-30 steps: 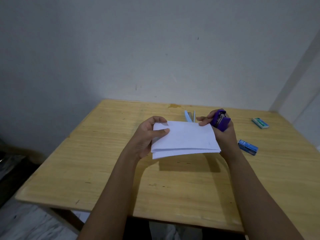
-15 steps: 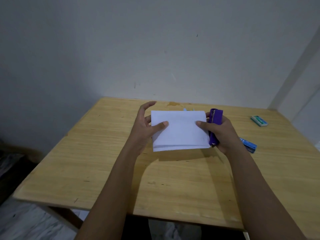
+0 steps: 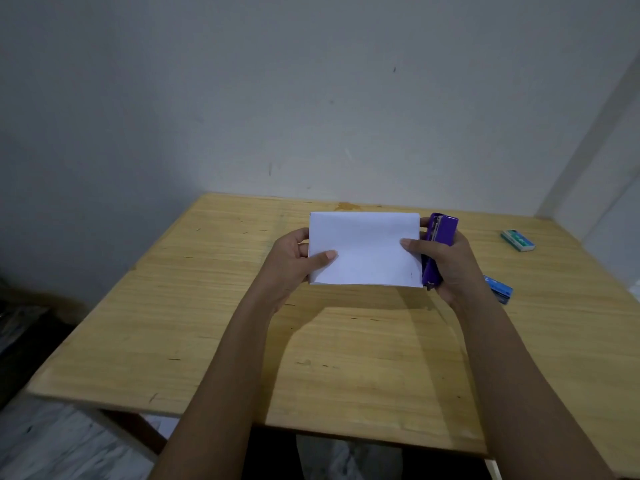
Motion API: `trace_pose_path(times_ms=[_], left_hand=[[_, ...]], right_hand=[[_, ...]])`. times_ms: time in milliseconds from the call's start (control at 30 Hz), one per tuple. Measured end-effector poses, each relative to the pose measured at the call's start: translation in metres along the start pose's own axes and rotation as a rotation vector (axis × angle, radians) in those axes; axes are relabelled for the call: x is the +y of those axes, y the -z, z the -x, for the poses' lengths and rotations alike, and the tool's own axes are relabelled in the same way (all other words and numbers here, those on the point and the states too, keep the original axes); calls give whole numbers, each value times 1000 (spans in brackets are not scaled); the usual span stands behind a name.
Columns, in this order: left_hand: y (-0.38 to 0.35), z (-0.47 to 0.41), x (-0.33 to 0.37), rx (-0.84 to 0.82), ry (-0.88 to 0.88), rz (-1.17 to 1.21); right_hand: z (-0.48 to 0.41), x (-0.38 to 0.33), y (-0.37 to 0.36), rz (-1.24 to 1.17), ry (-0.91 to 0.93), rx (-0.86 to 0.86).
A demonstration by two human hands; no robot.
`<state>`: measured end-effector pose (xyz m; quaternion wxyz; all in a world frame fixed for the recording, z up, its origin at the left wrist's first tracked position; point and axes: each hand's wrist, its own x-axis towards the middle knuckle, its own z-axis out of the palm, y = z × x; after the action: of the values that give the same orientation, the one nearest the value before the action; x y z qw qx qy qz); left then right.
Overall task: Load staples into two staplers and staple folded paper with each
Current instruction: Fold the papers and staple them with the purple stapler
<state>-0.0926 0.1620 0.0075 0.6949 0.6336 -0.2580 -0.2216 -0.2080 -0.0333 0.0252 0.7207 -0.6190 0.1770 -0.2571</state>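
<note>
A folded white paper (image 3: 365, 249) is held up above the wooden table (image 3: 207, 323), facing me. My left hand (image 3: 294, 261) grips its left edge, thumb on the front. My right hand (image 3: 446, 265) holds a purple stapler (image 3: 439, 247) against the paper's right edge, with its thumb pressed on the paper's front. The second stapler is hidden behind the paper.
A teal staple box (image 3: 517, 240) lies at the table's far right. A blue staple box (image 3: 498, 289) lies just right of my right wrist, partly hidden by it. A grey wall stands behind the table. The floor shows at the lower left.
The paper has been tilted up from lying flat to facing me and squared between both hands. The stapler has swung from the paper's far corner to stand along its right edge.
</note>
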Motion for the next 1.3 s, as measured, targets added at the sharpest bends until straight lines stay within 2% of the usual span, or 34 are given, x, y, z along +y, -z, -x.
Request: trace_pose_path(times_ms=[467, 733, 933, 1100, 1300], left_hand=[[-2, -1, -6, 3, -34, -123], [-4, 3, -7, -7, 32, -141], [-15, -2, 5, 105, 66, -27], [-23, -2, 7, 183, -11, -7], [-30, -2, 7, 284, 9, 85]], right_hand=[[-2, -3, -6, -10, 51, 69], [-3, 2, -8, 10, 75, 174], [-2, 0, -10, 50, 117, 173], [-1, -1, -9, 53, 126, 195], [1, 0, -13, 63, 116, 215]])
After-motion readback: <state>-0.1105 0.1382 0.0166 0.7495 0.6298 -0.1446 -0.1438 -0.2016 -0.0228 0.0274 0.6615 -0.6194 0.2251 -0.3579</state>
